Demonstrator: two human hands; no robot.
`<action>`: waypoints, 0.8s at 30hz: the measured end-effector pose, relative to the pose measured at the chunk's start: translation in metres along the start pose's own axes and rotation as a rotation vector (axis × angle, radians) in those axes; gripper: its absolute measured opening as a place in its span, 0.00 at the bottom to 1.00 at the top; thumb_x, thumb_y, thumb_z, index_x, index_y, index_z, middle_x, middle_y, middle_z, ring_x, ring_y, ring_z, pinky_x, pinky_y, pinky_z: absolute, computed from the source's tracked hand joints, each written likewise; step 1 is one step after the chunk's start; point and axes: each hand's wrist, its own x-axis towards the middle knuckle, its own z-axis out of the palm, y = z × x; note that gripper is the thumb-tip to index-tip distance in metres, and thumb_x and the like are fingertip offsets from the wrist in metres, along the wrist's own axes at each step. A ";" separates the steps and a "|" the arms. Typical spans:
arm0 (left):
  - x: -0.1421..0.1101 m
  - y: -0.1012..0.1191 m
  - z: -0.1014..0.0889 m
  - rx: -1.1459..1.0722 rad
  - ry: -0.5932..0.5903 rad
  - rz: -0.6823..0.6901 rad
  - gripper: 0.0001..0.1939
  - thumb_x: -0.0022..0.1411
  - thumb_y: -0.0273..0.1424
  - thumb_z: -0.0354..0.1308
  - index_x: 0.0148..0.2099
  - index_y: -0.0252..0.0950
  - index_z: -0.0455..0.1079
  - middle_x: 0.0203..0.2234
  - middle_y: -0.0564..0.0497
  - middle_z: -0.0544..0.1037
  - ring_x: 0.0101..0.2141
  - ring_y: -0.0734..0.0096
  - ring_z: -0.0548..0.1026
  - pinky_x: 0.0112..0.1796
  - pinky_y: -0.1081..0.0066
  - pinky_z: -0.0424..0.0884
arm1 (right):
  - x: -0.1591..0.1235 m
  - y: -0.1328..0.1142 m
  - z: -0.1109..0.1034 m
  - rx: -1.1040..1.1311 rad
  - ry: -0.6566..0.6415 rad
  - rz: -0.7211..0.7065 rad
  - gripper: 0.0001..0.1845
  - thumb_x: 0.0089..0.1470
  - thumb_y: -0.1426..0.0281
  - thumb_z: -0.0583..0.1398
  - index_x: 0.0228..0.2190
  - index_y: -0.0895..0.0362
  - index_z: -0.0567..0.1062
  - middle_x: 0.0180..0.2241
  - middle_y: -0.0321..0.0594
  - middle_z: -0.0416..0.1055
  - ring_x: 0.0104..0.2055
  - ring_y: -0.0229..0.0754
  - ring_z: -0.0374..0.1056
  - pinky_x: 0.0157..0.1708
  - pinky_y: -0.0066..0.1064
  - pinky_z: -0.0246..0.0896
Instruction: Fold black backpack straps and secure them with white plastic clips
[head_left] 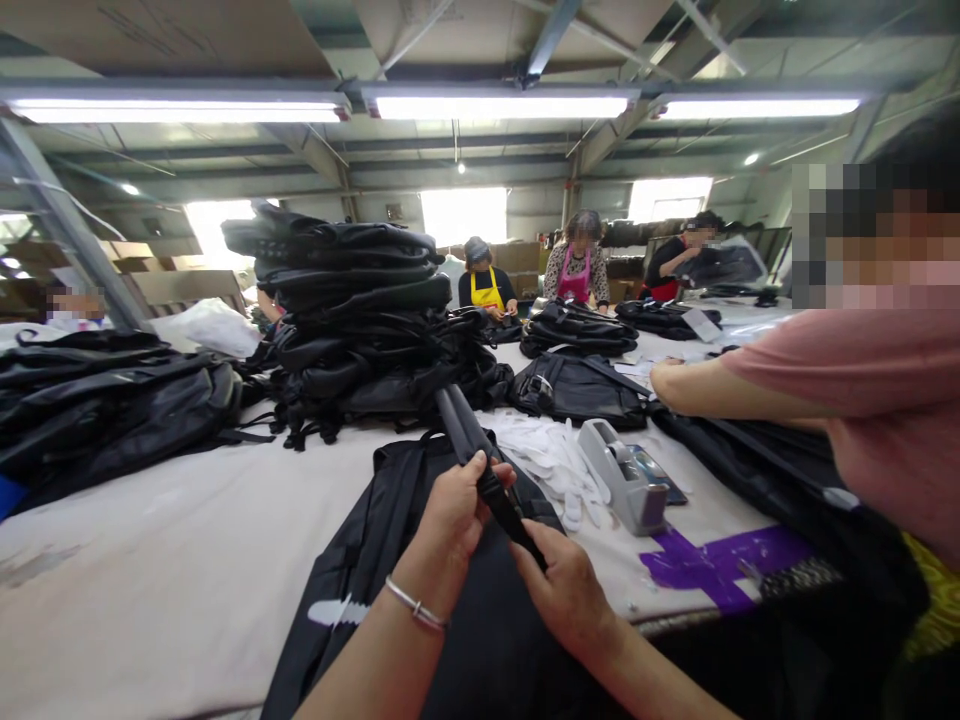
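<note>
A black backpack [390, 580] lies flat on the white table [172, 560] right in front of me. Its grey padded shoulder strap [459, 420] rises up and away from it. My left hand [450, 515], with a silver bracelet on the wrist, is closed around the strap near its black buckle end. Just to the right and lower, my right hand [566, 590] pinches the black webbing [517, 525] that runs down from the same strap.
A tall stack of black backpacks [352, 310] stands behind, more bags [112, 400] at the left. White paper strips [547, 455] and a grey tape dispenser [626, 475] lie right of my hands. A person in a pink shirt [862, 400] works close at right; other people stand at the table's far end.
</note>
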 end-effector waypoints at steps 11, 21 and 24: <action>-0.005 -0.001 0.000 -0.062 0.017 0.123 0.09 0.62 0.32 0.58 0.40 0.29 0.69 0.29 0.42 0.80 0.30 0.63 0.80 0.29 0.67 0.76 | -0.010 0.005 -0.019 0.166 -0.141 0.186 0.20 0.54 0.65 0.59 0.49 0.57 0.72 0.47 0.45 0.73 0.49 0.49 0.68 0.51 0.38 0.60; -0.023 -0.043 -0.023 -0.237 -0.326 0.027 0.26 0.59 0.48 0.59 0.49 0.30 0.71 0.40 0.39 0.79 0.44 0.55 0.77 0.42 0.62 0.73 | -0.004 0.012 -0.017 0.513 -0.160 0.453 0.16 0.51 0.61 0.61 0.20 0.58 0.68 0.19 0.31 0.62 0.24 0.35 0.57 0.26 0.27 0.51; -0.034 -0.064 -0.023 -0.158 -0.409 0.041 0.35 0.52 0.51 0.63 0.53 0.29 0.69 0.44 0.34 0.78 0.42 0.51 0.77 0.41 0.59 0.73 | -0.006 0.012 -0.013 0.644 -0.149 0.476 0.16 0.51 0.58 0.62 0.26 0.59 0.72 0.22 0.33 0.67 0.25 0.37 0.60 0.26 0.28 0.54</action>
